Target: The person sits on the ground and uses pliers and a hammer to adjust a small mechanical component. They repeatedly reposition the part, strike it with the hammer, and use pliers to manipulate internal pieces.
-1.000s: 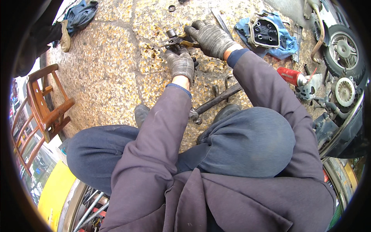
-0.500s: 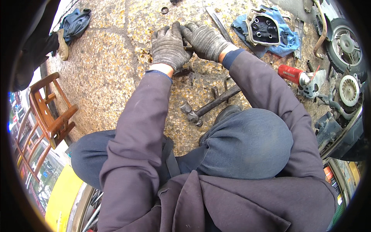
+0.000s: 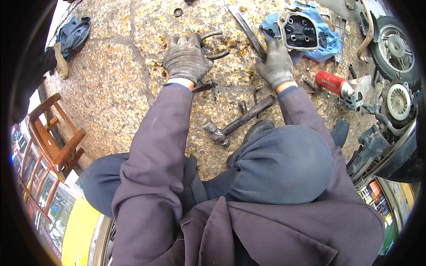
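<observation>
My left hand (image 3: 187, 60), in a grey knit glove, is closed around a dark tool with two curved arms (image 3: 216, 55) that look like plier handles. The arms stick out to the right, spread apart; the rest is under the hand. To the right, my gloved right hand (image 3: 276, 65) is closed on the lower end of a long flat metal bar (image 3: 246, 30) lying slantwise on the ground. A small dark metal part (image 3: 205, 85) lies just below my left hand. Nearer my knees lies a hammer (image 3: 242, 123), with a short socket-like piece (image 3: 242, 106) beside its handle.
An open engine cover (image 3: 301, 32) rests on a blue cloth (image 3: 330, 48) at the far right. A red spray can (image 3: 332, 83) lies near a wheel (image 3: 395, 48) and vehicle parts. At left stand a wooden chair (image 3: 57, 137) and another person's shoe (image 3: 61, 62) near a cloth (image 3: 73, 35).
My hands have moved apart. The right hand has left the two-armed tool and shifted right to the metal bar. The left hand still holds the tool, its curved arms now exposed.
</observation>
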Available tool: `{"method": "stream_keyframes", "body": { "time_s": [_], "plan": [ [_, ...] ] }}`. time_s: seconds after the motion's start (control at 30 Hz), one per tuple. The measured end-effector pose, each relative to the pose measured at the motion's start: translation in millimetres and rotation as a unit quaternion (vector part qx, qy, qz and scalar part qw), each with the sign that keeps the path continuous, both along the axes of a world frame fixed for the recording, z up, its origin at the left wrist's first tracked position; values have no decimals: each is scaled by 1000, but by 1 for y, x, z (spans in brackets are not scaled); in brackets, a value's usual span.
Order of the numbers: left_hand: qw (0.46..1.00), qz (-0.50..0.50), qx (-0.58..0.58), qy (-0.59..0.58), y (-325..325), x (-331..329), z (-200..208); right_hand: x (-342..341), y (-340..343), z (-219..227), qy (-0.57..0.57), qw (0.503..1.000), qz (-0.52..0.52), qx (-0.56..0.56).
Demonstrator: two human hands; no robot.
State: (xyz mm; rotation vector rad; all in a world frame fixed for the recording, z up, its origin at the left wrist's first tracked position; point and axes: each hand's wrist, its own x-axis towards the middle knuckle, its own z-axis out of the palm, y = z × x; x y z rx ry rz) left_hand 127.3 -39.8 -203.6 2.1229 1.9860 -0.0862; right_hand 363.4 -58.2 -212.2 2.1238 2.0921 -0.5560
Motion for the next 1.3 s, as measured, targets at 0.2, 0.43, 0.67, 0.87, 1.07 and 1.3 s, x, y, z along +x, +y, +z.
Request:
{"method": "stream_keyframes", "body": {
  "time_s": [0.2,0.43,0.67,0.87,1.07,1.3],
  "plan": [
    [998,52,-37,-12,2,4,9,24,-40,-39,-46,986,-82,-135],
    [997,73,-37,11,3,11,13,16,-20,1,93,996,-10,-4],
    [993,103,-55,-8,6,11,11,2,-27,37,352,915,75,184],
    [995,78,-63,1,7,11,13,-32,-42,19,241,969,-21,-48],
    [992,95,-80,-2,4,14,14,-8,-16,60,523,841,14,135],
    [993,97,-57,36,10,15,16,-48,-31,18,338,934,-95,-66]
  ]
}}
